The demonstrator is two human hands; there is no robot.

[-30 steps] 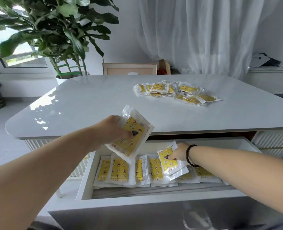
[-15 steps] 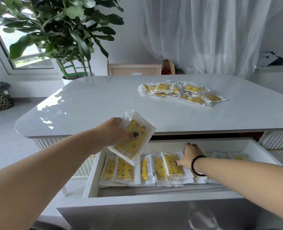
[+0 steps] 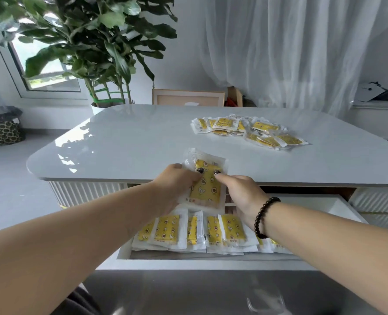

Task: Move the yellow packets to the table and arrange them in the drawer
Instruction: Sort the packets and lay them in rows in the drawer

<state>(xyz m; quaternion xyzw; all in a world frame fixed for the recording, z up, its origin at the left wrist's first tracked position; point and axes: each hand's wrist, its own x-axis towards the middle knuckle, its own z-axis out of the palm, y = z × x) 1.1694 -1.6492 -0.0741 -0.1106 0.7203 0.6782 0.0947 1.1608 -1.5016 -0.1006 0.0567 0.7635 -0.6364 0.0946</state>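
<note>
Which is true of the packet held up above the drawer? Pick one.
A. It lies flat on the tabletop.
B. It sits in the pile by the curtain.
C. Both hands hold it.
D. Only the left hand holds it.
C: the left hand and right hand both pinch the held packet above the open drawer.
</note>
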